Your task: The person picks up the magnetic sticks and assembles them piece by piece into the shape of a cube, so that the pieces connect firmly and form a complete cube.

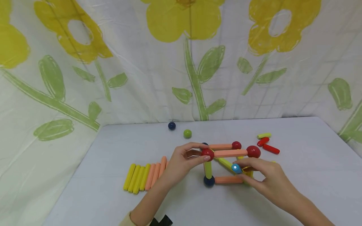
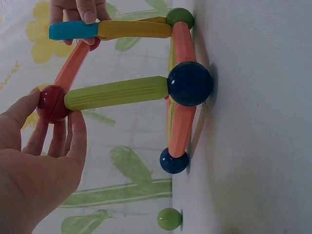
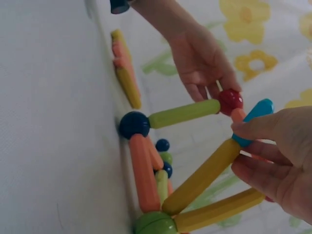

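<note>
My left hand (image 1: 182, 163) pinches a red ball (image 1: 207, 154) at an upper corner of a frame of rods and balls. From that ball a lime rod (image 2: 117, 93) runs down to a dark blue ball (image 1: 209, 181) on the table, and an orange rod (image 1: 230, 153) reaches another red ball (image 1: 253, 151). My right hand (image 1: 268, 180) holds a short blue rod (image 3: 253, 119) between thumb and fingers. Its end meets a yellow rod (image 3: 202, 175) that slants up from a green ball (image 3: 155, 223). A second yellow rod (image 3: 219, 209) leaves the same green ball.
Yellow rods (image 1: 137, 178) and orange rods (image 1: 152, 175) lie in a row left of the frame. A loose dark blue ball (image 1: 171, 126) and lime ball (image 1: 187, 133) sit near the table's back edge. Red rods (image 1: 271, 149) and a short lime rod (image 1: 264, 136) lie back right.
</note>
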A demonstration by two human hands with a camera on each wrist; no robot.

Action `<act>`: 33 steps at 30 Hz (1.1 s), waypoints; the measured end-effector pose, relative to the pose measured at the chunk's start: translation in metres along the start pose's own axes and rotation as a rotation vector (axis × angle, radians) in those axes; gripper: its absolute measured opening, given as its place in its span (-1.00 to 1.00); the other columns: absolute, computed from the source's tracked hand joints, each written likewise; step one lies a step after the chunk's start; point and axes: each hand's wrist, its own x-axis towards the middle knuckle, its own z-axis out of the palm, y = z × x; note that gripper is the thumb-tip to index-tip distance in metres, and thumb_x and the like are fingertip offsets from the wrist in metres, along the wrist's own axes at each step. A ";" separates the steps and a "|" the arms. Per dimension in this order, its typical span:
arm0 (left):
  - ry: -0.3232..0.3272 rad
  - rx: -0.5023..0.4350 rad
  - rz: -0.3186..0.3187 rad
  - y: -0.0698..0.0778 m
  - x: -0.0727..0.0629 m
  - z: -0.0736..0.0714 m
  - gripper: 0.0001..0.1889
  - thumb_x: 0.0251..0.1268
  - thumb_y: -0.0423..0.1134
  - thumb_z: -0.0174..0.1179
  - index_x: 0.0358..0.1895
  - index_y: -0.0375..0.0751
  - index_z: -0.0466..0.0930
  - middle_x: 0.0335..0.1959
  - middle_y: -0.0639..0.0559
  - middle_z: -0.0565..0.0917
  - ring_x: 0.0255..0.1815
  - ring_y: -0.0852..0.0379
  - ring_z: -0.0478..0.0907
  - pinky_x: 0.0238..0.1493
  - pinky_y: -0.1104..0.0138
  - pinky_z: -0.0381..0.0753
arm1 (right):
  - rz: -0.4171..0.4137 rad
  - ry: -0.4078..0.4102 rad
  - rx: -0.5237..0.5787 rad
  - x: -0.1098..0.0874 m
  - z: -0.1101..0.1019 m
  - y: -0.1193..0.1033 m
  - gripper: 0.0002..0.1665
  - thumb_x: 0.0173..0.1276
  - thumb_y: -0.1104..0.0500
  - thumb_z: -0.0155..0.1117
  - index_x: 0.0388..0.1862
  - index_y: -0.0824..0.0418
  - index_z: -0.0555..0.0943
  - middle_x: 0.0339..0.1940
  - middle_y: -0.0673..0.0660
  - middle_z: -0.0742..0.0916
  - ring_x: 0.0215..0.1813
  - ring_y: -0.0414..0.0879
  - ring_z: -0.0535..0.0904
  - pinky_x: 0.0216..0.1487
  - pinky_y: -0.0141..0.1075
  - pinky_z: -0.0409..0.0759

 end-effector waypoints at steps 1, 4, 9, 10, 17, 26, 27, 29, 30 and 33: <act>0.001 -0.006 -0.005 0.000 0.000 0.000 -0.65 0.42 -0.34 0.39 0.22 -0.24 0.70 0.18 -0.11 0.69 0.04 0.02 0.75 0.15 0.26 0.73 | -0.003 0.001 -0.010 0.000 0.000 0.000 -0.65 0.38 -0.05 0.42 0.04 0.09 0.74 -0.15 -0.12 0.83 -0.20 -0.29 0.77 -0.04 -0.62 0.63; 0.001 -0.012 -0.009 0.001 0.000 0.000 -0.66 0.42 -0.34 0.39 0.21 -0.23 0.70 0.18 -0.10 0.69 0.04 0.02 0.75 0.16 0.25 0.73 | 0.002 0.006 -0.032 0.000 0.001 -0.001 -0.62 0.39 -0.09 0.38 0.05 0.09 0.75 -0.15 -0.13 0.83 -0.20 -0.30 0.77 -0.05 -0.62 0.63; -0.003 -0.007 -0.002 0.000 0.000 0.000 -0.67 0.44 -0.32 0.38 0.21 -0.26 0.70 0.18 -0.13 0.69 0.03 0.00 0.76 0.16 0.24 0.73 | 0.019 0.016 -0.040 0.000 -0.001 -0.002 -0.53 0.15 0.25 0.65 0.07 0.09 0.76 -0.12 -0.08 0.84 -0.18 -0.30 0.78 -0.09 -0.60 0.66; -0.004 -0.007 -0.001 0.000 0.000 0.000 -0.67 0.44 -0.32 0.38 0.21 -0.27 0.69 0.18 -0.14 0.69 0.04 0.01 0.76 0.16 0.24 0.73 | 0.017 0.016 -0.037 0.000 -0.001 -0.002 -0.58 0.21 0.17 0.61 0.07 0.10 0.76 -0.12 -0.08 0.84 -0.18 -0.30 0.77 -0.10 -0.60 0.66; 0.001 -0.026 -0.018 0.001 -0.001 0.001 -0.67 0.42 -0.33 0.39 0.20 -0.22 0.71 0.18 -0.10 0.70 0.02 0.02 0.77 0.14 0.25 0.73 | -0.044 0.035 -0.084 0.002 0.002 -0.004 -0.41 0.52 -0.29 0.09 0.06 0.13 0.77 -0.17 -0.11 0.82 -0.26 -0.28 0.70 -0.08 -0.63 0.62; 0.004 -0.024 -0.012 0.003 -0.002 0.001 -0.67 0.41 -0.34 0.40 0.20 -0.22 0.71 0.18 -0.09 0.70 0.02 0.01 0.78 0.14 0.24 0.74 | -0.065 0.030 -0.106 0.002 0.005 -0.005 -0.35 0.54 -0.33 0.03 0.06 0.14 0.77 -0.13 -0.07 0.83 -0.22 -0.26 0.71 -0.02 -0.65 0.61; 0.004 -0.024 -0.013 0.002 -0.002 0.001 -0.66 0.41 -0.34 0.40 0.21 -0.22 0.71 0.18 -0.09 0.70 0.03 0.01 0.78 0.14 0.24 0.74 | -0.061 0.022 -0.092 0.001 0.007 -0.005 -0.36 0.54 -0.32 0.05 0.07 0.14 0.77 -0.12 -0.07 0.83 -0.21 -0.27 0.71 -0.02 -0.65 0.61; 0.003 -0.023 -0.012 0.002 -0.002 0.001 -0.66 0.41 -0.34 0.40 0.21 -0.22 0.71 0.18 -0.09 0.70 0.03 0.02 0.78 0.14 0.25 0.74 | -0.065 0.005 -0.057 0.002 0.010 -0.005 -0.39 0.53 -0.29 0.08 0.08 0.14 0.77 -0.10 -0.06 0.84 -0.19 -0.28 0.71 -0.04 -0.63 0.62; 0.001 -0.025 -0.010 0.002 -0.002 0.001 -0.66 0.41 -0.34 0.40 0.20 -0.22 0.71 0.18 -0.09 0.70 0.03 0.01 0.78 0.14 0.25 0.74 | -0.067 -0.001 -0.046 0.002 0.013 -0.005 -0.41 0.53 -0.28 0.10 0.09 0.13 0.77 -0.10 -0.08 0.84 -0.19 -0.28 0.70 -0.05 -0.63 0.63; -0.004 -0.029 -0.003 0.001 -0.001 0.001 -0.67 0.42 -0.35 0.39 0.20 -0.26 0.70 0.18 -0.11 0.69 0.02 0.00 0.78 0.14 0.25 0.74 | -0.098 -0.007 -0.018 0.002 0.019 -0.005 -0.49 0.54 -0.22 0.14 0.10 0.10 0.76 -0.10 -0.10 0.84 -0.19 -0.28 0.70 -0.05 -0.63 0.62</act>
